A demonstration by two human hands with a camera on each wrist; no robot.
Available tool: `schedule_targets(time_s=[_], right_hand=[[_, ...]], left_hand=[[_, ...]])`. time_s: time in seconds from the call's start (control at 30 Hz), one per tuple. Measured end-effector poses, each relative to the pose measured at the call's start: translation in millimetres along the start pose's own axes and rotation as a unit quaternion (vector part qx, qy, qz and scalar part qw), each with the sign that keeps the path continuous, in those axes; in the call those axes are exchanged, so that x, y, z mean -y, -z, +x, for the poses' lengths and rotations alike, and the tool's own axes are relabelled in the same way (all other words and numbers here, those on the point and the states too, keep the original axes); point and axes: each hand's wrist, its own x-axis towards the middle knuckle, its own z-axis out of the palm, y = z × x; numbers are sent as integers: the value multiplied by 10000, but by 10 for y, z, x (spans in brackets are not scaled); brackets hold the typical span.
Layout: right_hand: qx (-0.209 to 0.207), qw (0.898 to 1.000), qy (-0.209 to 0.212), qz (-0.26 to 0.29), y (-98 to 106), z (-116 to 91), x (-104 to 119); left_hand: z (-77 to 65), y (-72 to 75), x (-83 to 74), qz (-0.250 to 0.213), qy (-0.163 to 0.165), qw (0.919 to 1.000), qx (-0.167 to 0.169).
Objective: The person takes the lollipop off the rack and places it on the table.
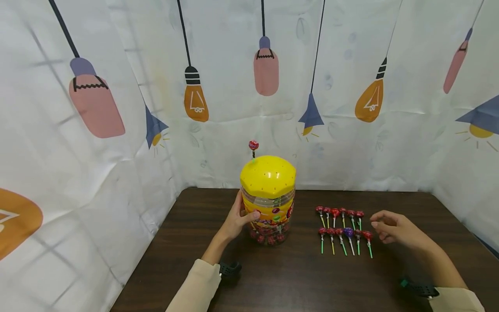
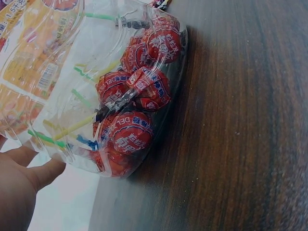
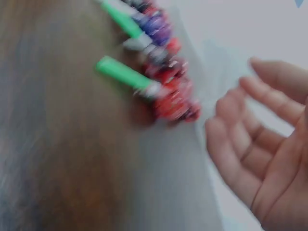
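Note:
A clear plastic lollipop jar [image 1: 270, 211] with a yellow lid [image 1: 268, 175] stands at the middle of the table, wrapped lollipops [image 2: 147, 89] showing through its lower wall. My left hand [image 1: 235, 222] grips its left side, thumb across the front and the other fingers partly hidden behind it. To the right lie two rows of lollipops with sticks towards me, mostly red wrappers, one purple lollipop [image 1: 348, 234] in the nearer row. Just right of the rows, my right hand [image 1: 399, 229] hovers with loosely bent fingers and nothing in them; the red end lollipop [image 3: 173, 103] is nearest.
One more lollipop [image 1: 254, 145] shows upright behind the jar's lid, its lower stick hidden. A dark wooden table [image 1: 296, 281] reaches back to a white curtain [image 1: 230, 151] printed with hanging lamps, which also runs along both sides.

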Motion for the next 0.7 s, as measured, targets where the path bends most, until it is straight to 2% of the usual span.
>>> schedule_targets(time_s=[0.1, 0.2, 0.27, 0.33, 0.5, 0.7], right_hand=[[-571, 9962, 652, 6, -35, -27, 215], [-1124, 9846, 1334, 90, -154, -25, 494], [-1313, 9748, 1780, 294, -258, -8, 694], [-1369, 9652, 2156, 567, -370, 23, 890], [-1080, 9448, 2853, 1198, -643, 174, 1369], [-1007, 9337, 3278, 1029, -923, 455, 1954]], left_hand=[[0, 4, -11, 2, 2, 10000, 11], [1, 9, -21, 15, -13, 10000, 19], [5, 9, -26, 14, -62, 10000, 37], [9, 8, -25, 6, -96, 9999, 44], [6, 11, -9, -4, -119, 9999, 37], [-14, 5, -1, 22, -68, 10000, 16]])
